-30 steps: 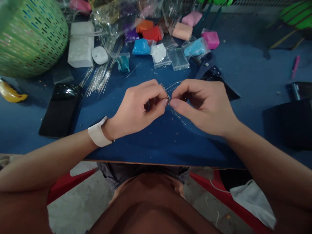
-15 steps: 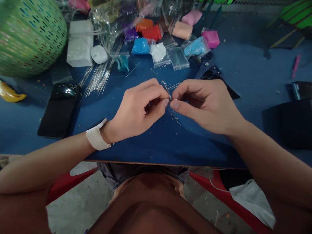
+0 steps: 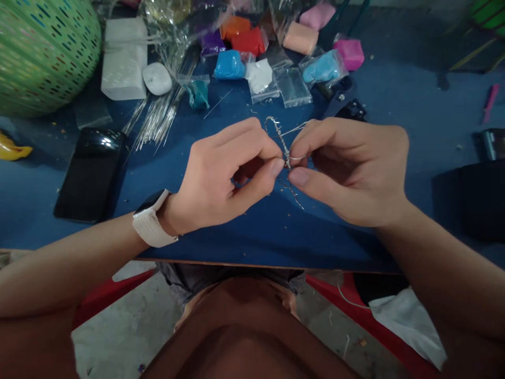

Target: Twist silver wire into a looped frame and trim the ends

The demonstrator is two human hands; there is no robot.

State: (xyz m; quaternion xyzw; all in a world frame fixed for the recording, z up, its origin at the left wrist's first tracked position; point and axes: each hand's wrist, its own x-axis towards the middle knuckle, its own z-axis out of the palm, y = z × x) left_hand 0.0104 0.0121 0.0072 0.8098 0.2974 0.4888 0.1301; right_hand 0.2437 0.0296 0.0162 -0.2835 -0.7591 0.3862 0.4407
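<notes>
Twisted wire (image 3: 282, 141) partly behind hands (image 3: 232, 171)

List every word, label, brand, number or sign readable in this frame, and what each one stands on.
None: no text is readable anywhere in view.
Black smartphone: dark screen with reflections, no legible characters.
Watch on the left wrist: dark face at a steep angle, nothing legible.
Red packet and clear zip bag: any print is too small or blurred to read.
</notes>
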